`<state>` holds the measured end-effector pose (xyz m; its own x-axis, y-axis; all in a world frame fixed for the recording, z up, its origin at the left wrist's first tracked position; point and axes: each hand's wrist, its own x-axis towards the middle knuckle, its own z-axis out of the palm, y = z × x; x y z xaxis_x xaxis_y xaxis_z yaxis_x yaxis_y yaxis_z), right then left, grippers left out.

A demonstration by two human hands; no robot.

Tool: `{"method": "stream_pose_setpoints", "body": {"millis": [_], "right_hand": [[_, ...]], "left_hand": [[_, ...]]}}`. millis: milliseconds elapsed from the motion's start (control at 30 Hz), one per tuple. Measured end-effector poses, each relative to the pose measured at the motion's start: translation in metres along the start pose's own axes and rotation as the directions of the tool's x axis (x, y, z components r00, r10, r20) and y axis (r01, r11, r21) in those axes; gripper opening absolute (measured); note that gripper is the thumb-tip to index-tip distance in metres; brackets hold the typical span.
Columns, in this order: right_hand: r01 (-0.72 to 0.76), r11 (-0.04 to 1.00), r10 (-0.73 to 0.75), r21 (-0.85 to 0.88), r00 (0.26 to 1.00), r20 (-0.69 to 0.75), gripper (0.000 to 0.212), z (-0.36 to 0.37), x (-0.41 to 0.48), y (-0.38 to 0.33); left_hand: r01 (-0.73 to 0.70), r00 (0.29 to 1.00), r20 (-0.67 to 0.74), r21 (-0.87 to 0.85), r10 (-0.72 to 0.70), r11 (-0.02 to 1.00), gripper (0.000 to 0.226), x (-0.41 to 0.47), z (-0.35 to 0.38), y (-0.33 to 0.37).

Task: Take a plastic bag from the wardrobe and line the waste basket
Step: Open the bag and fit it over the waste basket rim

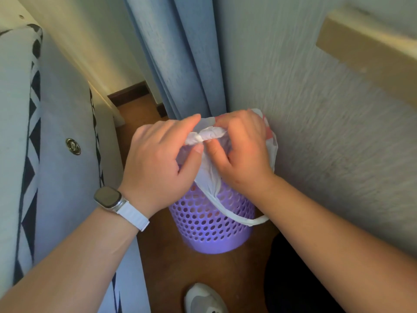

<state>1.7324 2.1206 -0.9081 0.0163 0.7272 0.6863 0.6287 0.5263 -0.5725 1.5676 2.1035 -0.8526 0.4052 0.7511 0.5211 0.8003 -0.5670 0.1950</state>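
A purple perforated waste basket (pixel 212 224) stands on the brown floor beside the wall. A white plastic bag (pixel 208 177) with red print is draped over its top, and one handle loop hangs down the basket's right side. My left hand (pixel 158 163) and my right hand (pixel 239 150) are both above the basket. Between them they pinch a twisted, bunched part of the bag. My hands and the bag hide the basket's rim.
A bed with a white cover (pixel 56 132) and black triangle trim runs along the left. Blue curtains (pixel 178 53) hang behind the basket. A textured wall (pixel 316 132) with a wooden ledge (pixel 370 55) is on the right. My shoe (pixel 203 299) is on the floor below.
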Motion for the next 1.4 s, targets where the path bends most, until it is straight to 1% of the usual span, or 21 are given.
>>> {"method": "stream_pose_setpoints", "body": {"millis": [100, 200, 333, 400, 467, 567, 667, 767, 833, 900, 967, 1033, 1100, 1167, 1267, 1400], "right_hand": [[0.006, 1.0, -0.006, 0.002, 1.0, 0.011, 0.021, 0.003, 0.0, -0.006], [-0.005, 1.0, 0.005, 0.014, 0.998, 0.06, 0.019, 0.004, -0.001, -0.01], [0.019, 0.998, -0.028, 0.061, 0.989, 0.148, 0.03, -0.003, 0.0, -0.006], [0.017, 0.996, -0.033, 0.09, 0.983, 0.179, 0.037, -0.007, 0.001, 0.001], [-0.003, 0.994, -0.018, 0.106, 0.98, 0.197, 0.039, -0.009, 0.002, 0.008], [-0.037, 0.992, 0.017, 0.119, 0.985, 0.171, 0.036, -0.009, 0.003, 0.014], [-0.056, 0.991, 0.042, 0.123, 0.993, 0.107, 0.032, -0.009, 0.002, 0.016], [-0.041, 0.997, 0.037, 0.058, 0.997, 0.067, 0.027, -0.009, 0.001, 0.015], [-0.036, 0.999, 0.036, 0.023, 0.999, 0.036, 0.024, -0.009, 0.001, 0.012], [-0.035, 0.999, 0.035, -0.002, 0.999, 0.01, 0.024, -0.007, 0.001, 0.007], [-0.031, 0.999, 0.031, -0.01, 1.0, 0.003, 0.025, -0.004, 0.002, 0.0], [-0.024, 1.0, 0.024, -0.002, 1.0, 0.0, 0.026, -0.002, 0.002, -0.006], [-0.025, 1.0, 0.025, 0.004, 1.0, -0.002, 0.026, 0.0, 0.002, -0.01], [-0.038, 0.999, 0.038, 0.021, 0.999, 0.024, 0.025, 0.001, 0.002, -0.011], [-0.028, 0.997, 0.019, 0.075, 0.993, 0.116, 0.028, 0.0, 0.003, -0.006], [-0.007, 0.996, -0.011, 0.087, 0.979, 0.205, 0.037, -0.006, 0.001, 0.004]], "left_hand": [[0.029, 0.999, 0.023, -0.008, -0.029, 1.0, 0.032, 0.0, 0.001, 0.0], [0.024, 0.998, 0.061, 0.018, -0.025, 1.0, 0.022, -0.002, 0.001, -0.006], [0.063, 0.991, 0.113, 0.046, -0.067, 0.997, 0.02, -0.003, 0.001, -0.015], [0.077, 0.99, 0.117, 0.046, -0.082, 0.996, 0.022, -0.003, 0.001, -0.019], [0.073, 0.992, 0.097, 0.034, -0.076, 0.997, 0.02, -0.003, 0.0, -0.022], [0.056, 0.997, 0.051, -0.004, -0.056, 0.998, 0.019, -0.002, -0.001, -0.021], [0.054, 0.997, 0.055, -0.032, -0.053, 0.998, 0.022, -0.002, -0.001, -0.016], [0.032, 0.995, 0.098, 0.001, -0.032, 0.999, 0.031, -0.004, -0.003, -0.012], [0.021, 0.995, 0.094, 0.015, -0.022, 1.0, 0.04, -0.004, -0.003, -0.007], [0.044, 0.998, 0.052, -0.012, -0.044, 0.999, 0.043, -0.003, -0.001, 0.002], [0.086, 0.996, -0.001, -0.044, -0.086, 0.995, 0.041, -0.001, 0.003, 0.012], [0.121, 0.991, -0.052, -0.015, -0.122, 0.992, 0.036, 0.001, 0.006, 0.018], [0.132, 0.989, -0.065, 0.017, -0.13, 0.991, 0.034, 0.002, 0.007, 0.016], [0.128, 0.991, -0.024, -0.002, -0.128, 0.992, 0.036, 0.002, 0.007, 0.01], [0.123, 0.992, 0.037, -0.036, -0.122, 0.992, 0.039, 0.003, 0.007, -0.003], [0.113, 0.992, 0.047, 0.011, -0.114, 0.994, 0.034, 0.003, 0.007, -0.016]]}}
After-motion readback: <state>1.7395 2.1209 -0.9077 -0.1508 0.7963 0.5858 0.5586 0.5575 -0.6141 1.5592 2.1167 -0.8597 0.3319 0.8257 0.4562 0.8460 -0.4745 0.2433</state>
